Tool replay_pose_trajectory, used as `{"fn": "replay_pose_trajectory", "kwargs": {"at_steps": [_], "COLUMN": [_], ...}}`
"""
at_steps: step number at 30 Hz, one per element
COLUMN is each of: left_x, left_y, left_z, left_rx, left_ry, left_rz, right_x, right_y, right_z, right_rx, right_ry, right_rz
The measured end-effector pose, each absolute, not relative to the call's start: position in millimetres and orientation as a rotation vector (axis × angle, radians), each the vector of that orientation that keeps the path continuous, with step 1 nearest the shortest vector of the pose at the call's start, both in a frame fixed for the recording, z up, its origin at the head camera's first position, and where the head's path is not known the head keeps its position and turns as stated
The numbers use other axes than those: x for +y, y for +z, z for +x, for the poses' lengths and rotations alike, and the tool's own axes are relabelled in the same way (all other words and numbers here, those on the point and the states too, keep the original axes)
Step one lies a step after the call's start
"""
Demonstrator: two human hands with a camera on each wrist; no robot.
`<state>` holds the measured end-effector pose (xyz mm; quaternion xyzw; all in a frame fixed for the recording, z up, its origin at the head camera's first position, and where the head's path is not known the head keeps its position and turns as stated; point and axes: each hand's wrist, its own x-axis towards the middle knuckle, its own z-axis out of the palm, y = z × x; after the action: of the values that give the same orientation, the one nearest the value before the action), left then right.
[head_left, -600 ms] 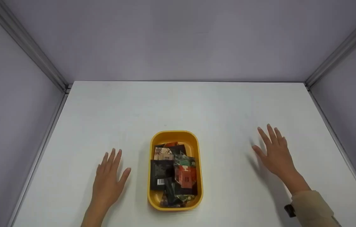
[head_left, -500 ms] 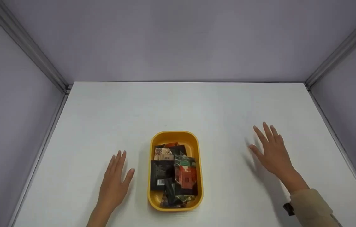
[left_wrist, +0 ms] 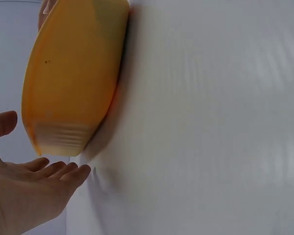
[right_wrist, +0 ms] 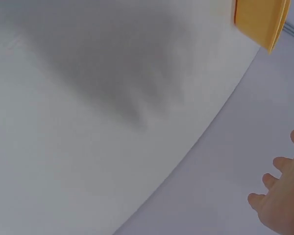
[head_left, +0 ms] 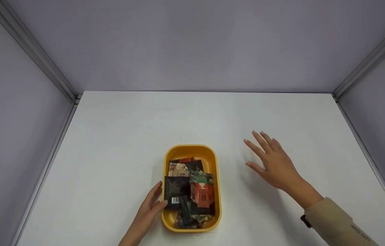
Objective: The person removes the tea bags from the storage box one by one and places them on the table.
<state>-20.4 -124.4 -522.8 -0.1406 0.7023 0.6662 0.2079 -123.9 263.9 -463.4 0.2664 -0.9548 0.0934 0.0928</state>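
Note:
A yellow plastic bin (head_left: pixel 192 147) holds several flat glossy packets, among them a black packet (head_left: pixel 177 186) with a barcode and a red-and-green packet (head_left: pixel 202 193). My left hand (head_left: pixel 146 212) has come up to the bin's left side, fingers extended along the outside and thumb tip overlapping the rim. In the left wrist view, that hand (left_wrist: pixel 34 191) lies with fingers spread just by the wall of the bin (left_wrist: pixel 73 83). To the right of the bin, above the table, my right hand (head_left: pixel 276 165) spreads its fingers and holds nothing.
The bin stands on a white table (head_left: pixel 110 136) near its front middle. A grey-lilac back wall (head_left: pixel 206 48) and side walls (head_left: pixel 11 123) enclose the table. A beige sleeve (head_left: pixel 332 218) covers the right forearm, with a black band at the cuff.
My left hand has moved right, from well beside the bin to its left rim. The right hand has shifted left toward the bin, fingers still spread. The bin stays in place.

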Motion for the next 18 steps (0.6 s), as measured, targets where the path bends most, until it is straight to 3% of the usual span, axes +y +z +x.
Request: {"fn": "replay_pose_trajectory", "kwargs": {"at_steps": [18], "left_x": [-130.9], "left_y": [-533.6], "left_z": [-27.4], "left_rx": [1.806], "left_ry": [2.054], "left_rz": [-0.196], "right_x": [176.4], "right_y": [-433.4], "right_z": [-134.7], "right_rx": [-2.707], "right_ry": [0.091], "right_rz": [1.344]}}
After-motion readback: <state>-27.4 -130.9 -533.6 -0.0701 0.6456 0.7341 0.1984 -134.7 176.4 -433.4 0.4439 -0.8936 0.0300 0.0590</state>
